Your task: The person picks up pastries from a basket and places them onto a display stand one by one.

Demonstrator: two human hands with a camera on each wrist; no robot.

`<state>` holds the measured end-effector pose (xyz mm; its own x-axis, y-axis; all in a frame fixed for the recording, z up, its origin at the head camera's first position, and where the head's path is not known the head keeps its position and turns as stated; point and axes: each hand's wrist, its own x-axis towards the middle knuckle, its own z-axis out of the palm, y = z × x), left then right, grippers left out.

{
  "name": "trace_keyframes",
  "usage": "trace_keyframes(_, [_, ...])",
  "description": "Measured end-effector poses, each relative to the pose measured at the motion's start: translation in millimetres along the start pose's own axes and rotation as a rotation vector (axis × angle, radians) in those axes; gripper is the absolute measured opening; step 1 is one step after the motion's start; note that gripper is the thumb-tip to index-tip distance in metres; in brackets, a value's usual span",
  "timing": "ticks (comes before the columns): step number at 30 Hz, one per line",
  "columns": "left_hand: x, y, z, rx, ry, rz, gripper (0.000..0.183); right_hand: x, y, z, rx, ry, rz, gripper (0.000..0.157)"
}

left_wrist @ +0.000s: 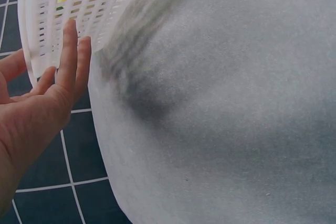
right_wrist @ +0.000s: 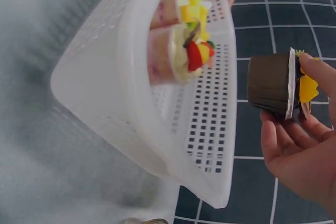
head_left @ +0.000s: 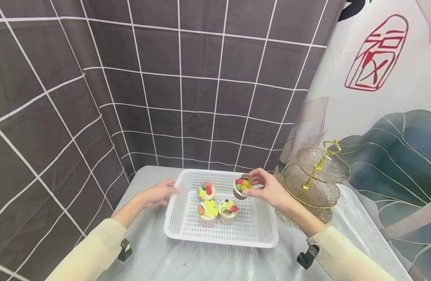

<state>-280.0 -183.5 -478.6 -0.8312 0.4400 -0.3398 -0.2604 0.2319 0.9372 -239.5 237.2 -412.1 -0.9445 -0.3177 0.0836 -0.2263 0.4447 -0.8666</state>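
Note:
My right hand [head_left: 269,189] holds a cupcake [head_left: 239,189] in a dark brown cup over the right part of a white plastic basket [head_left: 220,242]. Thumb and fingers pinch it around its pale rim; the right wrist view shows the brown cup [right_wrist: 269,83] tipped on its side in that frame, yellow fruit on top. At the basket's left end, my left hand [head_left: 159,194] holds the rim, some fingers straight along the outer wall [left_wrist: 50,3]. Inside the basket stand three fruit-topped cupcakes: one with strawberry [head_left: 206,191], one with yellow pieces [head_left: 209,212], one with mixed fruit [head_left: 227,211].
A three-tier glass stand [head_left: 311,185] with a gold handle stands right of the basket, close by my right forearm. Everything rests on a table with a pale grey cover [head_left: 148,253]. A dark gridded curtain [head_left: 197,93] hangs behind, a printed white one [head_left: 383,117] at right.

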Motion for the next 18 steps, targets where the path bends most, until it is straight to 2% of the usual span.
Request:
trace_keyframes(8, [-1.7,-0.1,1.7,-0.014,0.001,0.0,0.059,-11.5,-9.1,-13.7,0.075,0.05,-0.018,0.055])
trace_keyframes(15, [-2.1,0.2,0.4,-0.002,-0.006,0.0,0.059,-25.6,-24.4,-36.1,-0.041,0.137,-0.087,0.053])
trace_keyframes(18, [-0.6,-0.2,0.0,-0.005,-0.013,0.0,0.058,-31.9,-31.9,-46.8,-0.045,0.17,-0.12,0.052])
